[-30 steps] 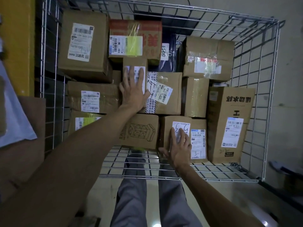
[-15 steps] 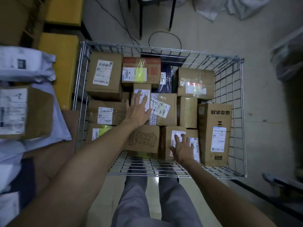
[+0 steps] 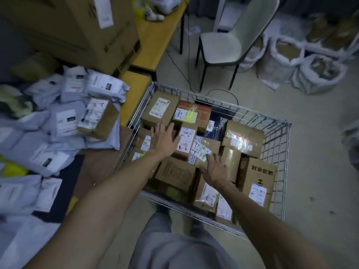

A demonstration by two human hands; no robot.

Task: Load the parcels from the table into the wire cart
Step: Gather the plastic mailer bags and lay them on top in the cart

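The wire cart stands on the floor in front of me, packed with several labelled cardboard boxes. My left hand hovers open over the boxes on the cart's left side, fingers spread, holding nothing. My right hand is open too, above the boxes near the cart's front, beside a box with a printed drawing. On the table to the left lie several grey mailer bags and one cardboard parcel with a white label.
A large cardboard carton stands at the table's back. A pale chair and cables are behind the cart. White sacks of goods line the far right floor. My legs are below the cart's near edge.
Both hands have lifted off the boxes they were pressing and drawn back a little. The view has pulled up and swung left, revealing the table's parcels.
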